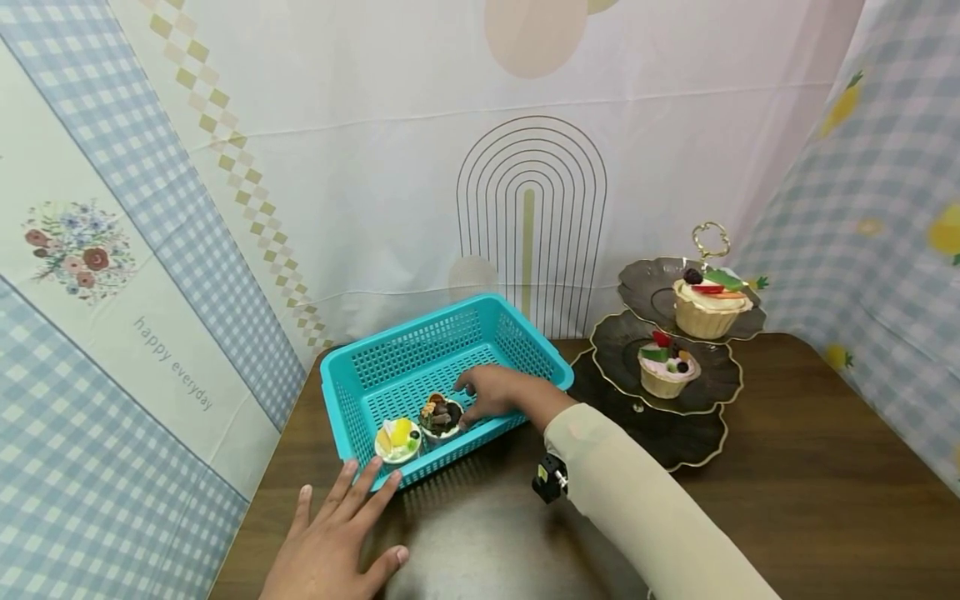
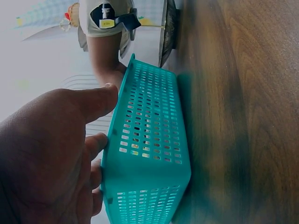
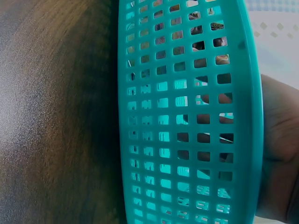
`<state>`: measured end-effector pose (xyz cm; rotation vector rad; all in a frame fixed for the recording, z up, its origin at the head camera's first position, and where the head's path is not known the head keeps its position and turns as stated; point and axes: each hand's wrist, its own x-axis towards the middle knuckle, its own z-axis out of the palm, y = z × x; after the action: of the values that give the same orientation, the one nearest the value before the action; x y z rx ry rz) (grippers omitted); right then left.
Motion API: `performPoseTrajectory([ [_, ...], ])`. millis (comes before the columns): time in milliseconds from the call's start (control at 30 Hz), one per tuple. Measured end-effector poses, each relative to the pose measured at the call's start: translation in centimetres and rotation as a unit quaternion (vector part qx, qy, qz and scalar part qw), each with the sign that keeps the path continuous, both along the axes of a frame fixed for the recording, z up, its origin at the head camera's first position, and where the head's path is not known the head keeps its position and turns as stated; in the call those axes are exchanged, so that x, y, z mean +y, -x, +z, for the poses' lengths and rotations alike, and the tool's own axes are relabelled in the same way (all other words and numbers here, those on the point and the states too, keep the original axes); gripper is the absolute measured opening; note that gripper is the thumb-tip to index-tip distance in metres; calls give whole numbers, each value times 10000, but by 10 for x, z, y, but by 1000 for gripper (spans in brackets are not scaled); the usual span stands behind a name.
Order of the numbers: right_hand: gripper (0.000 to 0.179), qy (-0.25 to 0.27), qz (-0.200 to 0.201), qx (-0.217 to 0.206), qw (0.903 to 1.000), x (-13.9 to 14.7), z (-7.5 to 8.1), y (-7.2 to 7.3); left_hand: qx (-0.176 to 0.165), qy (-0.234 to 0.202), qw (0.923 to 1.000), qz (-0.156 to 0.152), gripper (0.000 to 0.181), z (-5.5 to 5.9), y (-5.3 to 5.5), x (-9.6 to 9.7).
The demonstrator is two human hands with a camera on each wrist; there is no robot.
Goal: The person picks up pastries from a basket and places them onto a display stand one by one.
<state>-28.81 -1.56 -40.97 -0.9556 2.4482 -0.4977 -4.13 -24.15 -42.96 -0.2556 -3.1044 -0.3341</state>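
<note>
Empty right hand (image 1: 495,390) alongside, two round cream tarts (image 1: 398,440) remain in the turquoise plastic basket's (image 1: 411,340) near-left corner, two already on the dark tiered stand (image 1: 717,375).

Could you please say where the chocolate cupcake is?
In the head view, the chocolate cupcake is in the basket by its near wall, between the yellow cupcake and right hand.

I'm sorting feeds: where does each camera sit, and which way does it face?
Head: on the head, facing forward and down at the basket, cupcakes and tiered stand; left hand, right hand and right sleeve show.
Left wrist: on that wrist, facing the basket's outer walls; left hand and right forearm show.
Right wrist: on that wrist, facing the basket's perforated side; right hand partly shows.
Shared: head and left wrist both show the basket and right sleeve.
</note>
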Motion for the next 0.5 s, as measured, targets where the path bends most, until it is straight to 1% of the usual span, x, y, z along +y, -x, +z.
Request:
performPoseTrajectory([
  [100,65,-18,46,-136,9999,-1,-1,0,2,-2,10000,7,80,0,0,0],
  [167,66,-96,84,-151,9998,-3,-1,-1,19,-12,10000,6,81,-1,0,0],
  [267,70,-290,125,-99,9995,-8,-2,-2,54,-27,10000,6,81,-1,0,0],
  [500,80,-641,67,101,9979,-21,-5,-6,113,-21,9999,0,80,-2,0,0],
])
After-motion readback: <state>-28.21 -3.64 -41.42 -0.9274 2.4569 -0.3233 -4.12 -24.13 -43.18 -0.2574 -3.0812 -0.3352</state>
